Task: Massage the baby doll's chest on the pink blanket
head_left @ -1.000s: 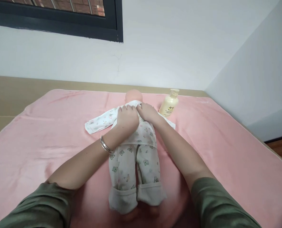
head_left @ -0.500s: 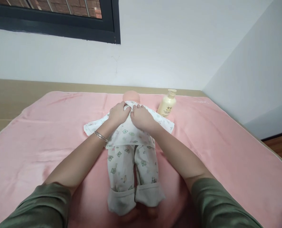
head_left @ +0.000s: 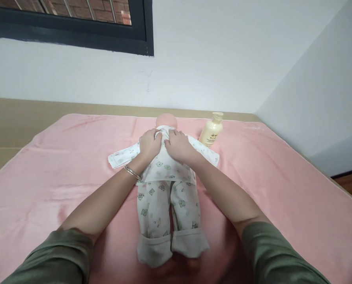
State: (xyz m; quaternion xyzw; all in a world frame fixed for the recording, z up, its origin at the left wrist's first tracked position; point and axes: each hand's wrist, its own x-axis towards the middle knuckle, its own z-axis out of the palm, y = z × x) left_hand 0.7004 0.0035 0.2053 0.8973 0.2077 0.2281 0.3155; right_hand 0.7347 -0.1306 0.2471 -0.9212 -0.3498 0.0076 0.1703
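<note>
A baby doll (head_left: 166, 120) lies stretched out with its bald head away from me. It wears a white printed top (head_left: 165, 169) and matching trousers (head_left: 156, 205) with turned-up cuffs; its sleeves spread to both sides. My left hand (head_left: 150, 146), with bracelets at the wrist, rests on the upper left of the doll's torso, fingers extended toward the shoulder. Beside it, my right hand (head_left: 178, 146) lies flat on the upper right, fingers slightly spread. Both palms press on the cloth and hide part of it. Which way the doll's face points cannot be made out.
A pale yellow pump bottle (head_left: 211, 132) stands right of the doll's head. Under everything is a pink blanket (head_left: 267, 181) on a wooden surface (head_left: 4, 126). A white wall (head_left: 208, 59) with a dark-framed window (head_left: 140, 27) rises behind, and another wall borders the right.
Both hands stay on the doll's upper torso, and the cloth near the neck looks a little flatter. The whole view has shifted slightly, with things appearing farther right.
</note>
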